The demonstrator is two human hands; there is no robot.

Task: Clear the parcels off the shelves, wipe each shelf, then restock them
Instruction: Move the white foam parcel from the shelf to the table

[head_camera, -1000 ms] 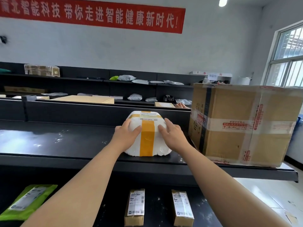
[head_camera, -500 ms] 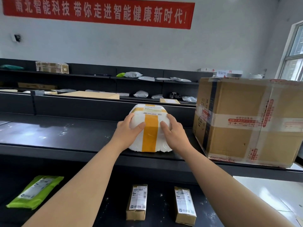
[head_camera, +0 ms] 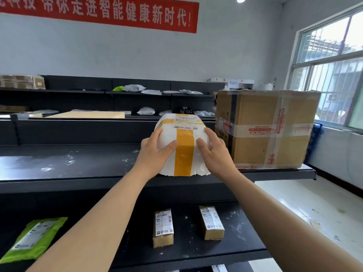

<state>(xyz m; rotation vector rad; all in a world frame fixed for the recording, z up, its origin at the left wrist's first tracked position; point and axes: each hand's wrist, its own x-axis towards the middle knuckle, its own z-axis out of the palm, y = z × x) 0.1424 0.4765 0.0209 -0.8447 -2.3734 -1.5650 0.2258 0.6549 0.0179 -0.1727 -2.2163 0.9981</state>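
A white foam parcel (head_camera: 183, 134) banded with yellow tape stands on the top black shelf (head_camera: 78, 165), near its front edge. My left hand (head_camera: 155, 154) grips its left side, thumb across the front. My right hand (head_camera: 214, 152) grips its right side in the same way. A large taped cardboard box (head_camera: 263, 128) stands on the same shelf, just right of the parcel. The shelf surface to the left is bare and dusty.
On the lower shelf (head_camera: 196, 252) lie a green mailer (head_camera: 33, 238) at the left and two small brown boxes (head_camera: 163, 227) (head_camera: 211, 222). A flat tan box (head_camera: 88, 114) and several grey bags sit on racks behind. A window fills the right wall.
The parcel stays between both hands and looks slightly nearer the shelf's front edge. My view has shifted closer and a little to the right.
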